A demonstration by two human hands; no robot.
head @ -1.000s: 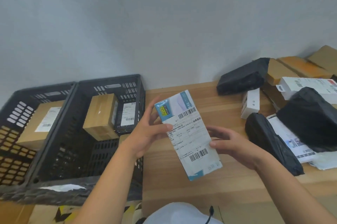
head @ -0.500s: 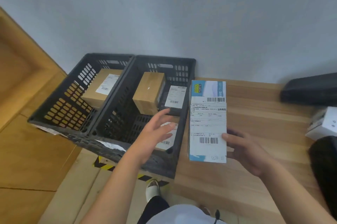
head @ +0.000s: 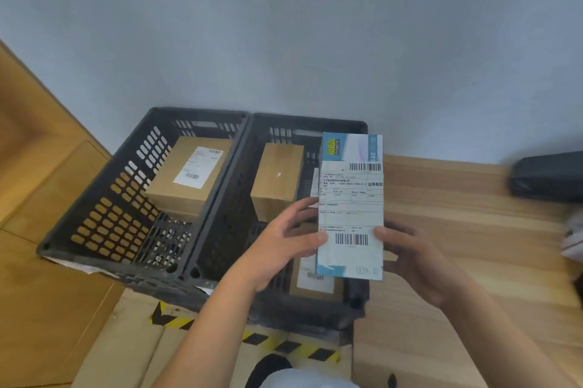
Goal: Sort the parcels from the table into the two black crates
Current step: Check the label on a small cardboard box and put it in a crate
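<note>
Room: pale wooden counter (head: 457, 214) right of black slatted crate (head: 284, 120); grey wall (head: 284, 24) behind.
Hands: left hand (head: 284, 245), right hand (head: 419, 261) grip blue-white labelled parcel (head: 350, 207).
Change: left hand back on parcel.

Both bare forearms reach forward from the lower edge of the view, the left forearm (head: 214, 321) angled up to the right and the right forearm (head: 504, 343) up to the left. The left hand (head: 284, 242) and right hand (head: 416, 258) each pinch a flat white-and-blue labelled cardboard box (head: 350, 198) by its lower side edges. Each thumb lies on its front and the fingers curl behind.
</note>
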